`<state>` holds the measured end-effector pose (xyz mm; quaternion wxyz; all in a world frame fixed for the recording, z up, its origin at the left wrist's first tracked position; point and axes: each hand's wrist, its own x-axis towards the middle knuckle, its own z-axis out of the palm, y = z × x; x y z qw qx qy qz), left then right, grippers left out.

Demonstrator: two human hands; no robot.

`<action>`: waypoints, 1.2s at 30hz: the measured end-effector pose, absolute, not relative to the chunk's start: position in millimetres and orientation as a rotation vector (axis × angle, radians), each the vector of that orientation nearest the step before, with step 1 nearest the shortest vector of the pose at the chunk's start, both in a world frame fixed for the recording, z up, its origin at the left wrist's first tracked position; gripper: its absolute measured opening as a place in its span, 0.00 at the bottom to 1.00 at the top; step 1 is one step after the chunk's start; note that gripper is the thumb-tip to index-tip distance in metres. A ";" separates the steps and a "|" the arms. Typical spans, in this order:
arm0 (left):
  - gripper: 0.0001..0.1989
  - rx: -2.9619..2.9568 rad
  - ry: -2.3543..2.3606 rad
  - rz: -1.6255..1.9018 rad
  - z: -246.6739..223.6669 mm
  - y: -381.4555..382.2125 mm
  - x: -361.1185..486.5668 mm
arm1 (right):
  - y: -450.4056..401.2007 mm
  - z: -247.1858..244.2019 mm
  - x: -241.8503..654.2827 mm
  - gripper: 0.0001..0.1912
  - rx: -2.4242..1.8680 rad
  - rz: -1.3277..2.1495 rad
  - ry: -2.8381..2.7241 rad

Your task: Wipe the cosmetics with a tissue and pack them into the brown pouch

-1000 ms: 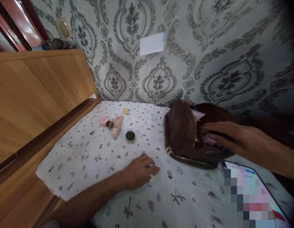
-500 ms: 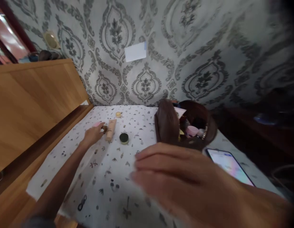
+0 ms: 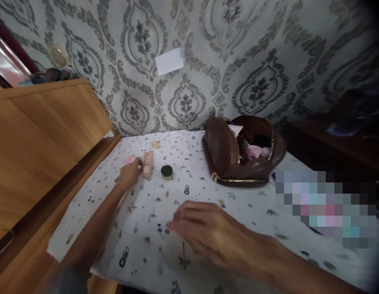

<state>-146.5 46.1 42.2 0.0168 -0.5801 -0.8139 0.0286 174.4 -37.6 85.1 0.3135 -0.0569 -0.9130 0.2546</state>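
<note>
- Supporting surface: white cloth [image 3: 183,188] printed with small plant motifs, spread flat, with a few creases toward its near left corner; what it covers cannot be made out.
- Far left: pink item [image 3: 131,159], partly hidden from view.
- Just right of it: peach tube [image 3: 148,163], lying flat.
- Behind the tube: small yellow pot [image 3: 155,144].
- Right of the tube, slightly nearer: round jar [image 3: 167,172] with a dark green top.
- Right, near the back: brown bag [image 3: 223,151], gaping open, gold zip along its base.
- Far right: flat object [image 3: 324,204], obscured by pixelation.
</note>
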 end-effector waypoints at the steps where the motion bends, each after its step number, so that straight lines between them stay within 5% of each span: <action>1: 0.14 -1.818 -2.512 0.077 42.4 44.5 -146.9 | -35.0 74.7 167.0 0.17 -0.227 0.761 -2.373; 10: 0.16 -1.866 -2.402 -0.022 48.5 22.4 -158.4 | -15.6 7.6 113.3 0.20 -0.764 1.904 -1.498; 25: 0.18 -1.847 -2.470 0.251 62.2 8.1 -189.3 | -6.3 -14.7 84.6 0.21 -0.673 2.132 -1.136; 36: 0.16 -2.374 -1.933 -0.255 47.3 -21.2 -106.5 | -5.0 -15.7 90.2 0.22 -0.562 2.176 -0.871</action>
